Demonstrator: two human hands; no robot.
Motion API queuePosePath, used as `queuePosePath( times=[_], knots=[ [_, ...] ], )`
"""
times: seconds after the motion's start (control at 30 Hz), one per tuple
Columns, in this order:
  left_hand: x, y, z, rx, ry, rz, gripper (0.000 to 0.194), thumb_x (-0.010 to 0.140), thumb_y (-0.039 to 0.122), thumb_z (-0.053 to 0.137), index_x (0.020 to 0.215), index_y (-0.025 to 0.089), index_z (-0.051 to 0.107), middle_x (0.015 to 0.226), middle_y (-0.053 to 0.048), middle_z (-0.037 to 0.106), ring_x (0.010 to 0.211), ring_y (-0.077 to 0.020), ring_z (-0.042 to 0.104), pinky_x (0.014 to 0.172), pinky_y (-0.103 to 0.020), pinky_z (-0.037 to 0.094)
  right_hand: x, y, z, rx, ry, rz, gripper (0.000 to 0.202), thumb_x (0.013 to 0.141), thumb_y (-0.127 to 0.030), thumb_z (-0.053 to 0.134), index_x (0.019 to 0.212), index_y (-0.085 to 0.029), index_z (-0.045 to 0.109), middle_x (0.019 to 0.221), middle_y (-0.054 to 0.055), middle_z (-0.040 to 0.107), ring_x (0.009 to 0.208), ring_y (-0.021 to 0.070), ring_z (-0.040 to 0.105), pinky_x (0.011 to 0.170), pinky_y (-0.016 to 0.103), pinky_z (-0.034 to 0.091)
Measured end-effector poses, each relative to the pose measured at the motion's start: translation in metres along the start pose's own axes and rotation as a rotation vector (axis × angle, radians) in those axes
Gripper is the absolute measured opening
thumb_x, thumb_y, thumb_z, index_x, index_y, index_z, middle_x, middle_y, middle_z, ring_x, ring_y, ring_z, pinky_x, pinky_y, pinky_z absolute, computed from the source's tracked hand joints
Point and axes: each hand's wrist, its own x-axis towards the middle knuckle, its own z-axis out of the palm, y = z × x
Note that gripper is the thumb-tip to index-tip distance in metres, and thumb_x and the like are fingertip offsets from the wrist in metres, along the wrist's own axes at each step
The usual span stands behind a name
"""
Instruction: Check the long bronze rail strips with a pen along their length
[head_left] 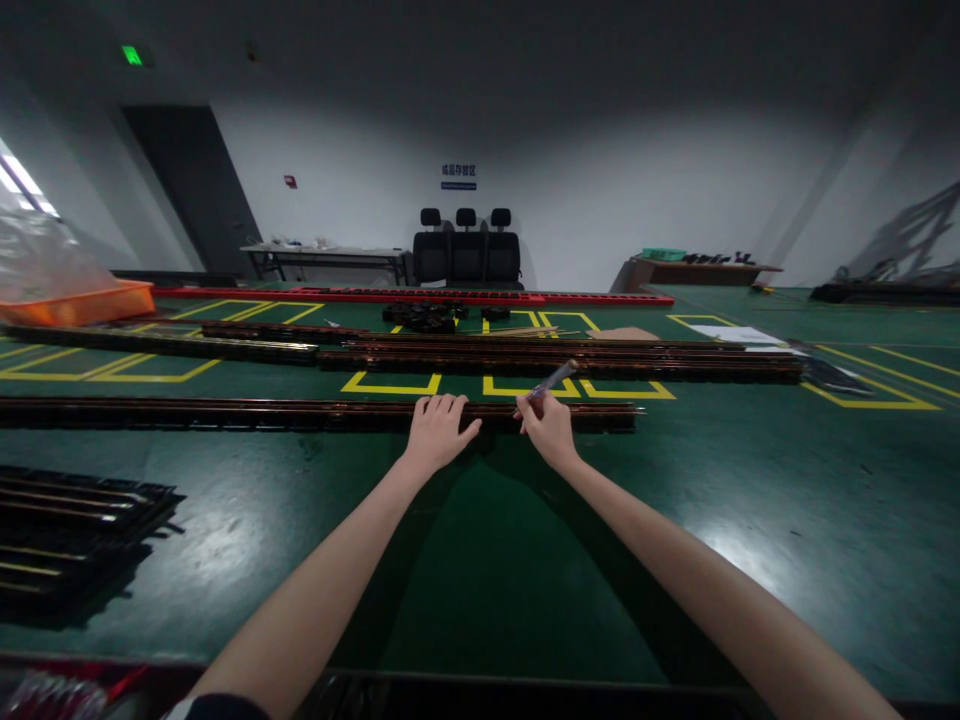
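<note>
A long dark rail assembly (262, 411) with coppery strips runs across the green table from the left edge to right of the middle. On its near side rests my left hand (437, 430), fingers laid over the top and thumb apart to the right. My right hand (550, 428) is closed round a grey pen-like marker (559, 377), whose lower end points down at the same rail and whose upper end tilts up to the right. The marker's tip is too small to make out against the rail.
Behind lie more bundled rails (570, 355), black parts (421, 316) and a long red strip (337, 294). Stacked rails (67, 530) sit at the near left. An orange tray (90, 304) stands at the far left, and white papers (735, 334) lie at the right.
</note>
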Motion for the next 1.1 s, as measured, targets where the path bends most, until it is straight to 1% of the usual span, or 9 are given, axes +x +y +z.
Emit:
queuePosePath(
  times=[0.13, 0.3, 0.43, 0.57, 0.67, 0.8, 0.9, 1.1],
  knots=[
    [0.0002, 0.0006, 0.0004, 0.02, 0.03, 0.0, 0.048, 0.089, 0.05, 0.038, 0.116, 0.014, 0.056, 0.112, -0.013, 0.063, 0.106, -0.0279, 0.055, 0.095, -0.045, 0.036, 0.0001, -0.0003, 0.0001, -0.009, -0.006, -0.003, 0.044, 0.081, -0.061, 0.046, 0.072, -0.018, 0.051, 0.063, 0.007, 0.065, 0.044, 0.0155, 0.058, 0.043, 0.029, 0.049],
    [0.0005, 0.0027, 0.0021, 0.023, 0.045, -0.013, 0.042, 0.088, 0.045, 0.041, 0.111, 0.015, 0.058, 0.109, -0.012, 0.064, 0.103, -0.0276, 0.056, 0.095, -0.046, 0.035, -0.0001, -0.0004, -0.0003, 0.011, -0.001, 0.011, 0.048, 0.08, -0.064, 0.045, 0.073, -0.017, 0.051, 0.064, 0.008, 0.065, 0.044, 0.0148, 0.058, 0.043, 0.028, 0.049],
    [0.001, 0.0046, 0.0056, 0.009, 0.086, -0.013, 0.039, 0.088, 0.042, 0.041, 0.109, 0.014, 0.059, 0.108, -0.013, 0.065, 0.103, -0.0276, 0.056, 0.097, -0.049, 0.034, -0.0007, -0.0026, -0.001, 0.045, -0.026, 0.016, 0.051, 0.078, -0.067, 0.045, 0.075, -0.017, 0.052, 0.066, 0.008, 0.065, 0.045, 0.0146, 0.058, 0.042, 0.028, 0.049],
    [0.0003, 0.0041, 0.0083, 0.005, 0.115, -0.016, 0.037, 0.088, 0.034, 0.04, 0.113, 0.014, 0.058, 0.111, -0.013, 0.064, 0.106, -0.0276, 0.055, 0.1, -0.051, 0.031, -0.0012, -0.0047, -0.0012, 0.059, -0.053, -0.002, 0.049, 0.079, -0.065, 0.046, 0.077, -0.017, 0.053, 0.067, 0.007, 0.066, 0.045, 0.0152, 0.058, 0.042, 0.029, 0.05],
    [-0.0007, 0.0036, 0.0074, -0.002, 0.116, -0.015, 0.038, 0.087, 0.028, 0.038, 0.118, 0.015, 0.056, 0.114, -0.013, 0.063, 0.109, -0.0278, 0.054, 0.101, -0.052, 0.03, -0.0011, -0.0047, -0.001, 0.073, -0.058, -0.01, 0.049, 0.079, -0.065, 0.046, 0.078, -0.017, 0.054, 0.068, 0.008, 0.066, 0.046, 0.0157, 0.059, 0.042, 0.029, 0.05],
    [-0.002, 0.0054, 0.0032, -0.008, 0.103, -0.014, 0.038, 0.087, 0.021, 0.037, 0.118, 0.018, 0.057, 0.116, -0.011, 0.063, 0.111, -0.0271, 0.054, 0.102, -0.052, 0.03, -0.0008, -0.0038, -0.0006, 0.067, -0.068, -0.001, 0.049, 0.078, -0.065, 0.047, 0.078, -0.017, 0.054, 0.069, 0.008, 0.066, 0.046, 0.0149, 0.058, 0.042, 0.029, 0.05],
    [-0.0024, 0.0072, 0.0013, 0.003, 0.091, -0.004, 0.038, 0.086, 0.018, 0.036, 0.118, 0.018, 0.057, 0.117, -0.011, 0.063, 0.112, -0.0261, 0.053, 0.103, -0.051, 0.03, -0.0008, -0.0031, -0.0001, 0.063, -0.069, -0.006, 0.05, 0.078, -0.066, 0.046, 0.077, -0.017, 0.054, 0.069, 0.008, 0.066, 0.046, 0.015, 0.058, 0.042, 0.029, 0.05],
    [-0.0022, 0.0069, 0.0035, 0.027, 0.09, 0.02, 0.04, 0.086, 0.015, 0.033, 0.119, 0.017, 0.058, 0.119, -0.011, 0.062, 0.112, -0.026, 0.053, 0.103, -0.051, 0.029, -0.001, -0.0018, 0.0009, 0.049, -0.069, -0.022, 0.048, 0.079, -0.064, 0.048, 0.079, -0.017, 0.055, 0.069, 0.008, 0.067, 0.046, 0.0152, 0.059, 0.043, 0.029, 0.051]
  ],
)
